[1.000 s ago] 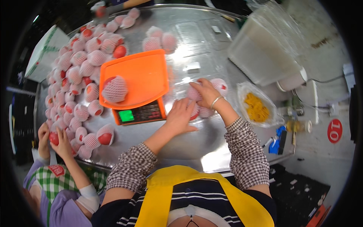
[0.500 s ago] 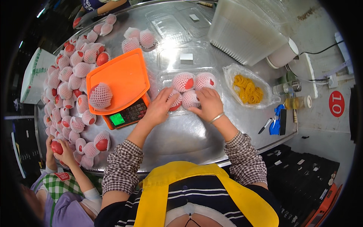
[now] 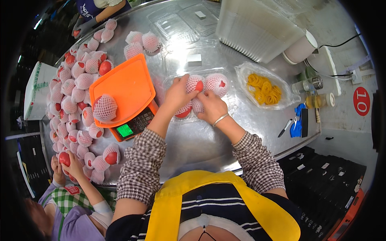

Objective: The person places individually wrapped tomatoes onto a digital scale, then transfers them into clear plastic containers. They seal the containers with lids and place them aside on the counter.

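While both hands work at the centre of the frame, the left hand and right hand sit close together, fingers curled onto a cluster of red apples in white foam net sleeves lying in a clear plastic clamshell tray on the steel table. Whether either hand fully grips a fruit or only presses it cannot be told.

Handling estimate: each fruit is firm and moderately heavy; the foam net is soft, springy and gives good friction, but can slide on the skin. Best hold is around the widest part, palm cupped, not by the net alone. The thin tray likely flexes.

Left of centre, an orange scale carries one netted apple. Yellow rubber bands lie in a bag, upper right.
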Demonstrator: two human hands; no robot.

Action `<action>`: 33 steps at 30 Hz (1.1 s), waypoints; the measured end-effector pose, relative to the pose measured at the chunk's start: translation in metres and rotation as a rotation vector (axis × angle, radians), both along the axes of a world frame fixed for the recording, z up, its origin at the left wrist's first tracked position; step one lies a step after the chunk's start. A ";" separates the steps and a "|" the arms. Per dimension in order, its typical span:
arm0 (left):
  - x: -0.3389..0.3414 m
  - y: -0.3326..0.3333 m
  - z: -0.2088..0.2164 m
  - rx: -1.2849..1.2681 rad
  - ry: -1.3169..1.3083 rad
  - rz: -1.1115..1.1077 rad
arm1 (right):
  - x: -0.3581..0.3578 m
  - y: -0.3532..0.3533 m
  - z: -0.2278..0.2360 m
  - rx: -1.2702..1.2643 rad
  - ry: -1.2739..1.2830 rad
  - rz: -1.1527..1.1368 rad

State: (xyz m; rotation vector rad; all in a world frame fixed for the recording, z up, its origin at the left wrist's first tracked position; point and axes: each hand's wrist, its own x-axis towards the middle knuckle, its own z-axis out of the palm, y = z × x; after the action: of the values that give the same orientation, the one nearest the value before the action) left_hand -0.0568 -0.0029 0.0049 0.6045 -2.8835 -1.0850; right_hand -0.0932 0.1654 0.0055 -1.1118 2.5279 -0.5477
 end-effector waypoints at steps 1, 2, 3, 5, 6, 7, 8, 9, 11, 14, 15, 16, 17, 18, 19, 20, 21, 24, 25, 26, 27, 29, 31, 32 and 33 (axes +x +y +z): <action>-0.005 -0.002 -0.004 0.024 -0.018 -0.011 | 0.000 0.001 -0.003 -0.013 0.000 -0.020; -0.011 -0.004 -0.011 0.048 -0.035 -0.021 | 0.001 0.001 -0.004 -0.025 0.000 -0.040; -0.013 -0.004 -0.014 0.070 -0.055 -0.040 | 0.002 0.002 -0.005 -0.043 -0.040 -0.059; -0.010 -0.008 -0.015 0.113 0.008 -0.099 | 0.004 0.003 -0.007 -0.079 -0.118 -0.098; -0.009 -0.011 -0.014 0.134 0.043 -0.131 | 0.004 0.004 -0.009 -0.134 -0.118 -0.100; -0.006 -0.012 -0.016 0.090 0.097 -0.142 | 0.003 0.006 -0.014 -0.189 -0.117 -0.102; -0.002 -0.011 -0.019 0.045 0.152 -0.154 | 0.003 0.008 -0.016 -0.244 -0.116 -0.103; 0.002 -0.010 -0.019 0.002 0.201 -0.161 | 0.003 0.009 -0.018 -0.238 -0.088 -0.101; 0.003 -0.001 -0.019 -0.130 0.166 -0.162 | 0.003 0.010 -0.017 -0.225 -0.033 -0.095; 0.004 0.014 -0.018 -0.246 0.141 -0.152 | -0.001 0.007 -0.008 -0.081 -0.007 -0.050; 0.003 0.016 -0.017 -0.275 0.144 -0.157 | -0.003 0.007 -0.006 -0.061 -0.026 -0.036; 0.003 0.016 -0.014 -0.255 0.125 -0.164 | -0.006 0.006 -0.004 -0.041 -0.046 -0.021; 0.003 0.014 -0.011 -0.235 0.106 -0.172 | -0.008 0.006 -0.003 -0.021 -0.065 -0.006; 0.005 0.013 -0.009 -0.213 0.088 -0.173 | -0.009 0.007 -0.003 -0.048 -0.083 -0.001; 0.006 0.008 -0.010 -0.160 0.142 -0.201 | -0.010 0.009 -0.005 -0.075 -0.100 0.005; 0.007 0.001 -0.013 -0.107 0.197 -0.229 | -0.012 0.012 -0.005 -0.102 -0.117 0.011; 0.009 -0.006 -0.015 -0.051 0.253 -0.256 | -0.011 0.016 -0.003 -0.128 -0.115 0.011; 0.023 -0.025 -0.004 -0.041 0.377 -0.130 | -0.007 0.032 0.006 -0.235 -0.075 -0.018; 0.031 -0.028 -0.001 0.001 0.357 -0.106 | -0.006 0.040 0.010 -0.288 -0.047 -0.053; 0.041 -0.030 0.001 0.042 0.338 -0.081 | -0.006 0.048 0.012 -0.341 -0.018 -0.088; 0.049 -0.027 0.003 0.085 0.317 -0.067 | -0.007 0.057 0.009 -0.337 0.002 -0.133; 0.072 -0.018 0.005 -0.073 0.264 -0.163 | -0.007 0.064 0.005 -0.348 0.036 -0.195; 0.084 -0.007 -0.006 -0.198 0.183 -0.249 | -0.001 0.059 0.001 -0.394 0.053 -0.184; 0.086 -0.002 -0.013 -0.207 0.257 -0.223 | 0.004 0.055 0.000 -0.381 0.051 -0.162; 0.087 0.000 -0.016 -0.222 0.271 -0.215 | 0.010 0.049 -0.001 -0.367 0.049 -0.138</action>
State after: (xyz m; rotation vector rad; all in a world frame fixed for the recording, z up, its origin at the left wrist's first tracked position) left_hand 0.0303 -0.0030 -0.0111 0.1290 -2.8161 -0.7740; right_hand -0.0834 0.2141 0.0042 -1.0798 2.6270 -1.0677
